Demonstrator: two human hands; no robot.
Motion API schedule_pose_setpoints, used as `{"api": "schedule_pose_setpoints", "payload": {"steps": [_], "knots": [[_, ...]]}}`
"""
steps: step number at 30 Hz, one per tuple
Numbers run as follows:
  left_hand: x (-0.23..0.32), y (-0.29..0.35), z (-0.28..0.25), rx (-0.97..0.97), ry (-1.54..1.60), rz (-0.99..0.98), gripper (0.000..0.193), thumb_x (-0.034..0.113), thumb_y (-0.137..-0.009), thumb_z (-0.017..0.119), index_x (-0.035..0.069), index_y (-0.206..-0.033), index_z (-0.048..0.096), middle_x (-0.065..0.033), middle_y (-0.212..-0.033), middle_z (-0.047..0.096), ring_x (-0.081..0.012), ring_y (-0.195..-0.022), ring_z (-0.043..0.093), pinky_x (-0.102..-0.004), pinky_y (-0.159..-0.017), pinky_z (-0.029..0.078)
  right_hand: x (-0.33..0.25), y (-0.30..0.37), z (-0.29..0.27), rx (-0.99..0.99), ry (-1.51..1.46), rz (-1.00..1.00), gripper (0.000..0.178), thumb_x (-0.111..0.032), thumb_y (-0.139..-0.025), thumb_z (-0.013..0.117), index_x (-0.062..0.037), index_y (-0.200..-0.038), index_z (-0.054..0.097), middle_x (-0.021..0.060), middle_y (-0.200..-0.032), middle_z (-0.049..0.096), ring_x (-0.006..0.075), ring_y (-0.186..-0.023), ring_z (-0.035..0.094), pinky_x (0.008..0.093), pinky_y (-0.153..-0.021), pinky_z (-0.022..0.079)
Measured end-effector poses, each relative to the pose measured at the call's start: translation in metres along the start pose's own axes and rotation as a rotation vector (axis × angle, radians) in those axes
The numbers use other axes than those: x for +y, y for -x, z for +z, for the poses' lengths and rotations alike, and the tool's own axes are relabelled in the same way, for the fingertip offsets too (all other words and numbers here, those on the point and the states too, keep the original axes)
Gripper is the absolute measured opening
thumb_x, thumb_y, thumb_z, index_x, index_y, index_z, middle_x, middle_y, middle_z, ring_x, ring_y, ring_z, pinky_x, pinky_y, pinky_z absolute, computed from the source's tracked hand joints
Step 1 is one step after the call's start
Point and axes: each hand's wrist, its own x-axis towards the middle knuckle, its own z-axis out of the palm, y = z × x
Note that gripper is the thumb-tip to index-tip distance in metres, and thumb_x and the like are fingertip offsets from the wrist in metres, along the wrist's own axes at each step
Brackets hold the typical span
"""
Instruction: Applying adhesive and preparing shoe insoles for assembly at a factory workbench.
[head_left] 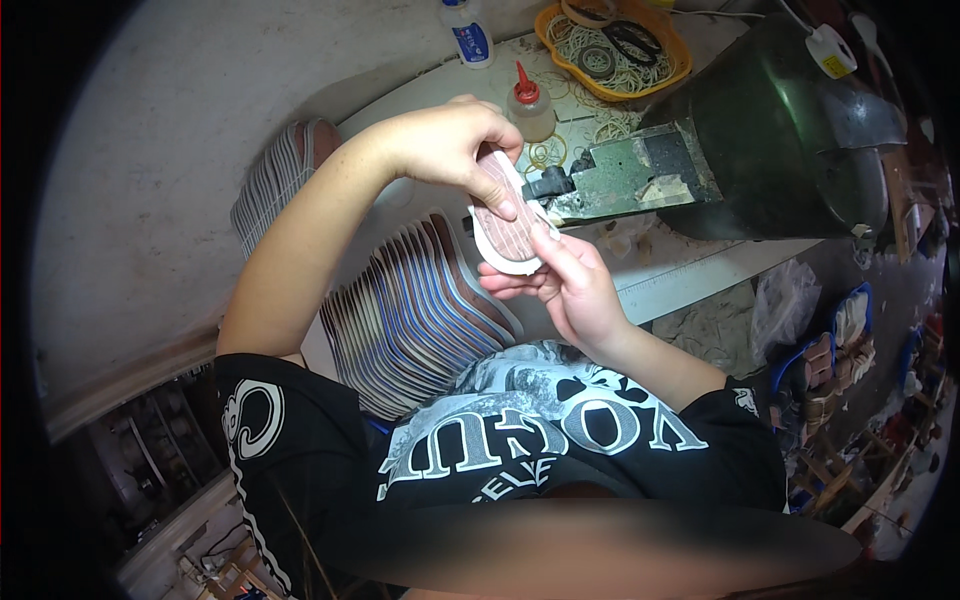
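Both of my hands hold one shoe insole (pixel 507 233), pinkish brown with thin pale lines and a white rim. My left hand (pixel 450 148) grips its upper part, thumb pressed on the brown face. Lower down, my right hand (pixel 573 285) pinches the rounded end, thumb on top and fingers beneath. The insole is tilted, right beside the narrow end of a green machine arm (pixel 625 175). Whether it touches the small dark fitting (pixel 549 183) there cannot be made out. Below my left forearm stands a long row of insoles (pixel 410 310) with brown, white and blue edges.
Behind the machine arm sits its large dark green body (pixel 790 130). A red-capped squeeze bottle (pixel 530 105), a white bottle with a blue label (pixel 467 35) and a yellow basket of rubber bands (pixel 613 45) stand at the back. A tied insole bundle (pixel 283 180) leans left.
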Motion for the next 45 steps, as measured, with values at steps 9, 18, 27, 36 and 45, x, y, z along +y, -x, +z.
{"api": "schedule_pose_setpoints", "payload": {"steps": [9,18,27,36,45], "knots": [[-0.002,0.007,-0.004,-0.027,-0.039,-0.101,0.046,0.044,-0.064,0.079,0.004,-0.077,0.061,-0.0109,-0.075,0.057,-0.0270,-0.074,0.053,-0.0372,-0.069,0.041,0.001,0.000,0.008,0.074,0.208,0.000,0.032,-0.018,-0.098,0.049,0.0084,-0.114,0.055,0.0199,-0.102,0.066,0.0206,-0.089,0.068,0.0303,-0.082,0.054],[0.020,0.034,0.007,0.034,0.138,-0.203,0.036,0.039,-0.081,0.068,0.005,-0.084,0.058,-0.0106,-0.062,0.057,-0.0226,-0.058,0.056,-0.0348,-0.054,0.042,-0.007,-0.001,0.010,0.104,0.169,0.042,0.033,-0.020,-0.100,0.045,0.0083,-0.112,0.055,0.0202,-0.100,0.066,0.0224,-0.089,0.069,0.0305,-0.081,0.055],[0.036,0.050,0.036,0.096,0.285,-0.358,0.032,0.035,-0.089,0.062,0.003,-0.092,0.060,-0.0056,-0.071,0.060,-0.0128,-0.065,0.054,-0.0303,-0.058,0.044,-0.013,-0.003,0.001,0.090,0.190,0.020,0.031,-0.020,-0.097,0.049,0.0081,-0.106,0.059,0.0175,-0.099,0.067,0.0236,-0.085,0.069,0.0293,-0.075,0.057],[0.046,0.052,0.056,0.133,0.518,-0.590,0.040,0.038,-0.089,0.063,-0.001,-0.086,0.066,-0.0025,-0.065,0.061,-0.0061,-0.055,0.051,-0.0229,-0.051,0.043,-0.020,-0.003,-0.001,0.094,0.270,0.030,0.027,-0.019,-0.094,0.055,0.0060,-0.102,0.062,0.0141,-0.095,0.068,0.0181,-0.079,0.069,0.0263,-0.070,0.057],[0.062,0.049,0.075,0.272,0.916,-0.681,0.042,0.040,-0.088,0.064,0.000,-0.075,0.067,-0.0086,-0.056,0.063,-0.0117,-0.040,0.058,-0.0221,-0.036,0.045,-0.030,0.026,-0.010,-0.034,0.457,0.110,0.028,-0.020,-0.089,0.064,0.0039,-0.103,0.065,0.0091,-0.090,0.069,0.0103,-0.075,0.065,0.0221,-0.070,0.051]]}}
